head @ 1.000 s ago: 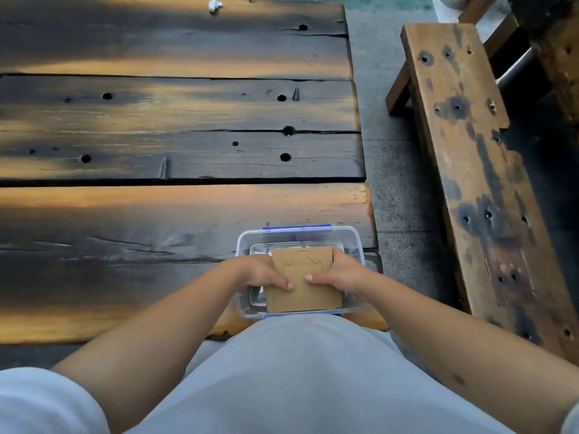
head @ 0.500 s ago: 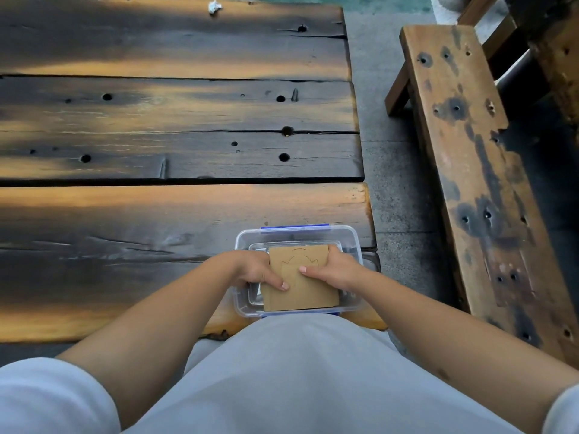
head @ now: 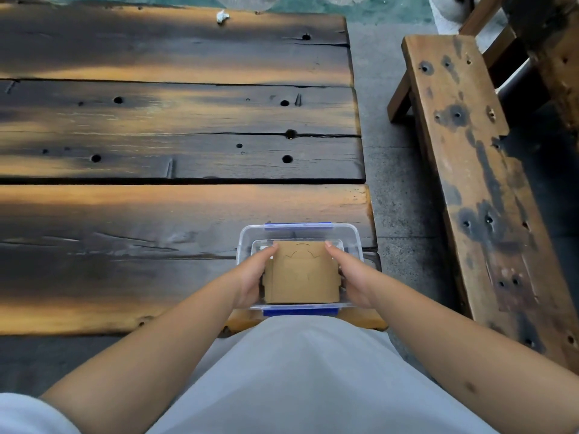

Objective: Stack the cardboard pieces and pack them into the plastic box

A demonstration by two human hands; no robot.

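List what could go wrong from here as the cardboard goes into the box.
1. The box sits at the table's near right corner, its front at the edge; a downward push might tip or slide it off.
2. The cardboard nearly spans the box between the left hand and right hand, so the fingers may get pinched against the walls.
3. The stack's left edge looks uneven; pieces could snag on the rim.

table [head: 156,214]: left edge cut off | cardboard [head: 300,274]: piece count unclear
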